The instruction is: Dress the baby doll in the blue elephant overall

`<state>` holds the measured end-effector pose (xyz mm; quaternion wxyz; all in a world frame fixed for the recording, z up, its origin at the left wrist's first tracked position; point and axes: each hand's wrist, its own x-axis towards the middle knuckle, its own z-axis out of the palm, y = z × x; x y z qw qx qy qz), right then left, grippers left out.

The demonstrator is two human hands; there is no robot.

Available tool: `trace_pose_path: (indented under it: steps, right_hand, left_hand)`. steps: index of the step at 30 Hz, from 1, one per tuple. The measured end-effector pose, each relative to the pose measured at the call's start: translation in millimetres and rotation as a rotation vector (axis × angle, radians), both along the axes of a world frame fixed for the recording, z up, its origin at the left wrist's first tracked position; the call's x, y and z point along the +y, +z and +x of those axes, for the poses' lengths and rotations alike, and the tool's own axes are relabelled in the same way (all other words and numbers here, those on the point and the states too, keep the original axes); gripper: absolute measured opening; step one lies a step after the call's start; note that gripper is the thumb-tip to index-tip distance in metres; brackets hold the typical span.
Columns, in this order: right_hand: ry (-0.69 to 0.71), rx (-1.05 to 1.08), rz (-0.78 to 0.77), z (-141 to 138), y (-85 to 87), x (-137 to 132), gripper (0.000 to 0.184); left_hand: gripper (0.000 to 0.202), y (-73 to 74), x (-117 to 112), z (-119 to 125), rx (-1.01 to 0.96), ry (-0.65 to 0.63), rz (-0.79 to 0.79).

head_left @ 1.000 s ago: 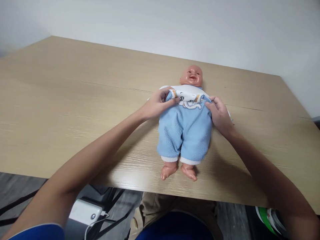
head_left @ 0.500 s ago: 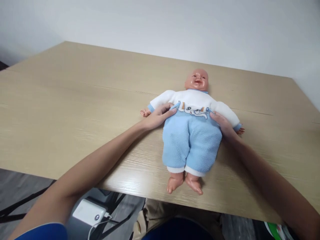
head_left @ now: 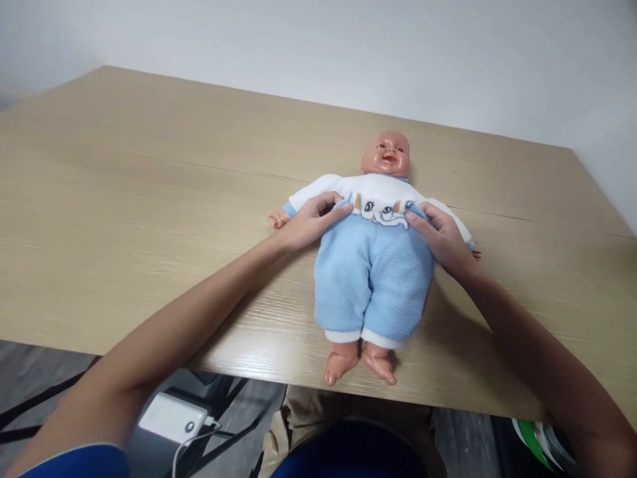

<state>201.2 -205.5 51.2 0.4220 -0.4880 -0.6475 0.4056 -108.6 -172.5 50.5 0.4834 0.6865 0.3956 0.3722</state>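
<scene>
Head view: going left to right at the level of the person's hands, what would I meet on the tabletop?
Doll's hand → person's left hand → elephant face → person's right hand → doll's other hand.

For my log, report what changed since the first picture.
Left hand and right hand have lowered the top of the blue pants away from the doll's head; its white sleeves, largely hidden then, now show. Unchanged: both hands' grip, the doll lying face up on the table.
</scene>
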Motion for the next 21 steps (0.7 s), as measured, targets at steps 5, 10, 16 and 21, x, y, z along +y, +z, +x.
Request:
trace_pose_path:
  steps: [5, 10, 16, 21]
  right_hand:
    - [-0.150, 0.129, -0.157, -3, -28.5, -9, 0.039]
    - [-0.074, 0.358, -0.332, -14, -24.8, -11, 0.050]
    - [-0.024, 0.287, -0.329, 2, -23.2, -2, 0.048]
    - [0.078, 0.032, -0.173, 42, -23.6, -12, 0.024]
  left_hand:
    - [0.045, -14.3, -2, -11, -0.051, -0.080, -0.153]
    - [0.045, -31.4, 0, -5, -0.187, 0.035, -0.245]
    - [0.068, -30.8, 1, -9, -0.062, 0.072, -0.086]
    - [0.062, -19.1, 6, -33, 0.036, -0.210, -0.078]
